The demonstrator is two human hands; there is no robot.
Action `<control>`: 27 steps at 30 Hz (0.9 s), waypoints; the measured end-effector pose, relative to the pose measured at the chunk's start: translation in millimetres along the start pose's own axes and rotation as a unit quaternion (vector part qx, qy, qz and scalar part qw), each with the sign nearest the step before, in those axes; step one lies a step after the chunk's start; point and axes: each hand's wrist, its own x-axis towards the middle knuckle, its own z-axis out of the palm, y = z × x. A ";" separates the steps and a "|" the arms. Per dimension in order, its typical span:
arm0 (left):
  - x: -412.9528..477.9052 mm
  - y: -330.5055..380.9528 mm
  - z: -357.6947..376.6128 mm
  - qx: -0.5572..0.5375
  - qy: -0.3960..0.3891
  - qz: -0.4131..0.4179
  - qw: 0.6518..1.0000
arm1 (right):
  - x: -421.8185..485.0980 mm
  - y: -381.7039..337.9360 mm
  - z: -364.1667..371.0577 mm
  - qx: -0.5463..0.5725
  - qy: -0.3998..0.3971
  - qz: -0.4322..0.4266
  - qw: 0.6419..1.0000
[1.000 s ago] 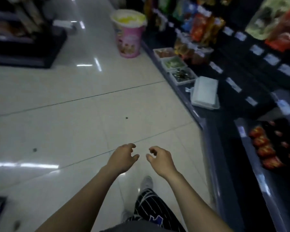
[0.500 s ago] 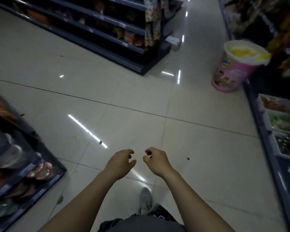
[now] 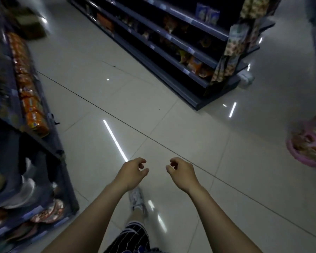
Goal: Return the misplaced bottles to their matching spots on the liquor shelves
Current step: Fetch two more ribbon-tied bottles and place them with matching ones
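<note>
Meanwhile the view had swung left within the last second: the pink tub [image 3: 307, 143] had slid to the right edge, and a shelf of snack packets [image 3: 42, 141] had come in on the left. The left hand [image 3: 133, 173] and right hand [image 3: 181, 173] hung near each other over the tiled floor [image 3: 171, 115], fingers loosely curled, holding nothing. No bottle or liquor shelf showed, so the person was probably walking in search of them.
</note>
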 end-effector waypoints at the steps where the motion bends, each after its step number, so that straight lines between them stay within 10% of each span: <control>1: 27.8 -1.3 -13.6 -0.008 0.004 -0.001 1.000 | 28.3 -12.1 -2.3 -0.002 -0.001 0.003 1.000; 27: 678.4 118.4 -370.6 0.051 0.031 0.013 0.998 | 700.8 -329.5 -140.8 -0.019 0.003 -0.046 0.999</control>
